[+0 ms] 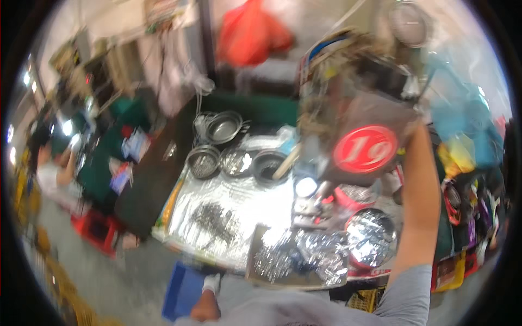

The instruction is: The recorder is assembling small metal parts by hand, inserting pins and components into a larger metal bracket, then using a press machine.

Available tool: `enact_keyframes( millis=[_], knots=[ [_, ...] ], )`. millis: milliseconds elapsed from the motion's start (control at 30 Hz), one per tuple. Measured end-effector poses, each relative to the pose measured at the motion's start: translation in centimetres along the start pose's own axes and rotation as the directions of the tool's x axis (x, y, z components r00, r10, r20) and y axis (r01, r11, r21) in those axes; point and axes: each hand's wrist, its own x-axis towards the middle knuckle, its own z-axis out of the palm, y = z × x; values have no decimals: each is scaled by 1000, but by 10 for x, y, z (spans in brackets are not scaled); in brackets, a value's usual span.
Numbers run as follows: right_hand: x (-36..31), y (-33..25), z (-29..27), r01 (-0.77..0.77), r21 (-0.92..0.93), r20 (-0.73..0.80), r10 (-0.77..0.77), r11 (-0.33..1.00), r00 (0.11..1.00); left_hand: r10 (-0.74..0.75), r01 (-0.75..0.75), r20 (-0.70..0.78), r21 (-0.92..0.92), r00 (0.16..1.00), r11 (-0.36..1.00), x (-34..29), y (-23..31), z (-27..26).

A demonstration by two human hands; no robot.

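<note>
My right arm reaches up and forward along the right side. Its hand is at the edge of a dark grey-brown panel that bears a red oval label, and blur and the panel hide its fingers. Low at the left, beside my grey shirt, is what looks like my left hand, with a white covering toward its end; its fingers are smeared. A shallow tray of small shiny metal pieces sits at the bench's near edge. To its right is a red-rimmed round container of silvery pieces.
Several round metal bowls stand at the back of the silvery bench top, where a heap of small dark pieces lies. A blue bin is below. A red stool and another person are at the left.
</note>
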Motion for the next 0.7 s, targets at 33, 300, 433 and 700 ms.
enact_keyframes(
  millis=[33,300,433,700],
  knots=[
    [15,-80,-2,-24,55,47,22,998,999,234,-218,-57,208,971,954,-2,-5,3],
    [26,-417,-166,-259,351,353,129,900,927,-441,258,-10,-799,897,543,-3,41,-26],
    [-39,-370,-152,-381,396,469,174,835,866,-584,259,228,-965,779,-32,-44,10,3],
    [-211,-71,-177,-590,-1,481,518,807,708,-457,358,289,-931,841,69,29,29,-7]
  ],
)
